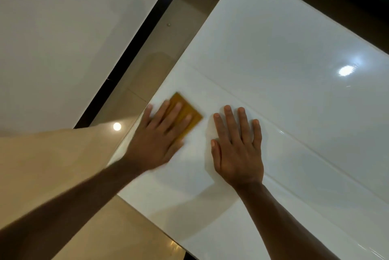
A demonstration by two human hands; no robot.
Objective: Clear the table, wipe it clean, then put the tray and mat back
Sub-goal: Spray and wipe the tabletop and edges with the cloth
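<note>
A glossy white table (284, 83) fills the right and middle of the view. A folded mustard-yellow cloth (190, 113) lies near the table's left edge. My left hand (160, 135) presses flat on the cloth with straight fingers and looks motion-blurred. Just to the right of it, my right hand (236, 148) rests flat on the bare tabletop, fingers spread. Most of the cloth is hidden under my left hand. No tray or mat is in view.
Beige tiled floor (52, 165) lies left of and below the table. A white wall (63, 28) with a dark baseboard (130, 59) runs along the upper left. A ceiling light glares on the tabletop at the right.
</note>
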